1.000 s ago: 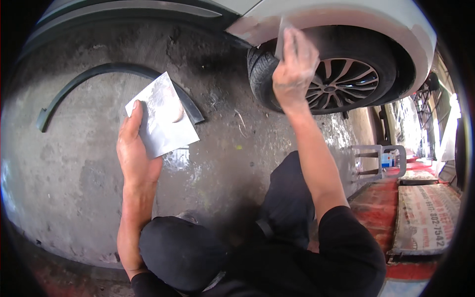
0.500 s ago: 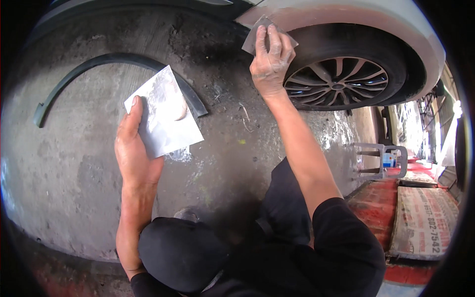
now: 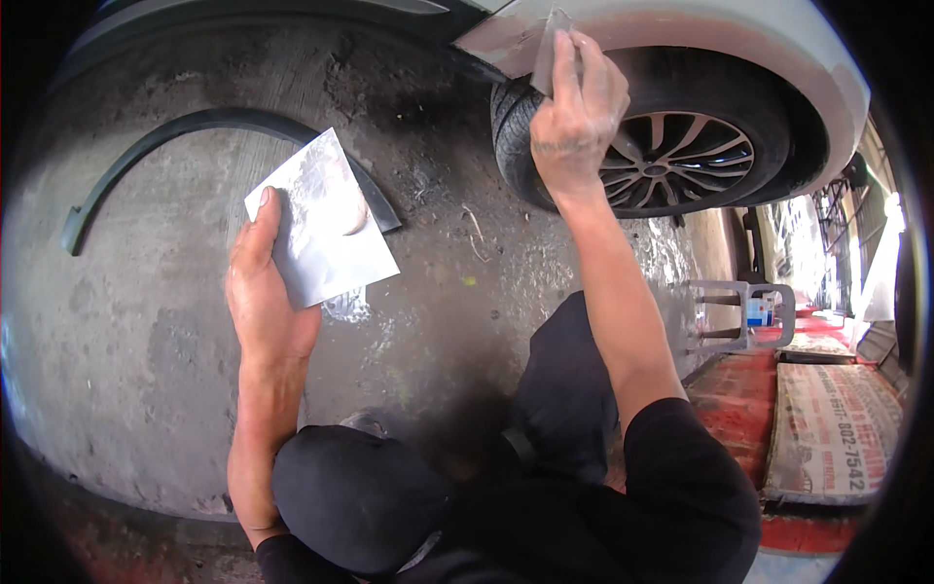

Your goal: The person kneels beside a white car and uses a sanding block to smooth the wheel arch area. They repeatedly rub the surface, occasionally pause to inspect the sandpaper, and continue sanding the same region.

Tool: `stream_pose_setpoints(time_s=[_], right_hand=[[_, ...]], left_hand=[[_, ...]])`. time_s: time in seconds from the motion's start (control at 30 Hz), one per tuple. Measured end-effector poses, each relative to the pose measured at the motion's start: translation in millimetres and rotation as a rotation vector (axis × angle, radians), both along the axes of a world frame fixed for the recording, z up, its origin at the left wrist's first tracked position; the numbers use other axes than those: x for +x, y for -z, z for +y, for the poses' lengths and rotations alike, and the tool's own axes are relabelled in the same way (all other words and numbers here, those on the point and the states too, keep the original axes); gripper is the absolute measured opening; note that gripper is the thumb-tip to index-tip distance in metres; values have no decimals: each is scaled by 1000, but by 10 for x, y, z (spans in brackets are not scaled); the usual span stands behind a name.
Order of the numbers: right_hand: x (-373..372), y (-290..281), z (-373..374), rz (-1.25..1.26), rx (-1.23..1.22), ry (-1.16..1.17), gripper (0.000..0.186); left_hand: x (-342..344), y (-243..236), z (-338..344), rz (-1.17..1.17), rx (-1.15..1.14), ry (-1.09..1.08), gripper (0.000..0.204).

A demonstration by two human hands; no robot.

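Observation:
My left hand (image 3: 258, 292) grips a white square sheet (image 3: 321, 229) by its left side, thumb on top; a pale pinkish blob (image 3: 351, 216) sits on the sheet. My right hand (image 3: 581, 117), slightly motion-blurred, is closed on a flat grey spreader (image 3: 547, 68) at the car's fender (image 3: 642, 24), where pinkish filler coats the panel edge above the wheel arch. Just beneath it are the tyre (image 3: 525, 161) and a multi-spoke wheel (image 3: 681, 146); the hand covers part of the tyre.
A curved dark trim strip (image 3: 204, 119) lies on the stained concrete floor (image 3: 136, 370) at left. At right stand a grey plastic stool (image 3: 783, 331) and a printed board (image 3: 832, 428) on a red surface (image 3: 730, 419). My knees occupy the lower middle.
My right hand went left and down along the fender half a second ago and is back to the right and slightly higher now. My left hand holds the sheet almost unmoved.

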State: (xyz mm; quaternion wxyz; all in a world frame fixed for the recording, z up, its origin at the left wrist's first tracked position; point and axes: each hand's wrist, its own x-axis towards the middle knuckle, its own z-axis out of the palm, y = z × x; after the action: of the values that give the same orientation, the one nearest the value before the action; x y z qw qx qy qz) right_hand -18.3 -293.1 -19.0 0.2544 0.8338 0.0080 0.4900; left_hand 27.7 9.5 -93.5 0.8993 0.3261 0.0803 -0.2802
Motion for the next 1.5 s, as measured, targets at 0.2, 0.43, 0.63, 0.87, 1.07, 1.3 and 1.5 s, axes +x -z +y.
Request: stream_pose_setpoints(time_s=[0.2, 0.43, 0.63, 0.87, 1.07, 1.3, 1.5], right_hand=[[134, 473, -161, 4, -99, 39, 45], [9, 784, -191, 202, 3, 50, 47], [-215, 350, -111, 144, 5, 3, 44], [33, 262, -154, 49, -73, -8, 42], [105, 653, -219, 91, -101, 62, 44], [-143, 790, -228, 289, 73, 10, 44], [-186, 260, -71, 111, 0, 5, 41]], left_hand=[[-12, -2, 32, 6, 22, 4, 34], [-1, 1, 22, -5, -18, 2, 33], [-25, -60, 10, 6, -14, -9, 33], [-28, -46, 5, 18, -18, 8, 33], [-4, 17, 39, 26, -13, 0, 33], [-44, -55, 26, -11, -20, -30, 33], [-8, 15, 43, -19, -49, 3, 35]])
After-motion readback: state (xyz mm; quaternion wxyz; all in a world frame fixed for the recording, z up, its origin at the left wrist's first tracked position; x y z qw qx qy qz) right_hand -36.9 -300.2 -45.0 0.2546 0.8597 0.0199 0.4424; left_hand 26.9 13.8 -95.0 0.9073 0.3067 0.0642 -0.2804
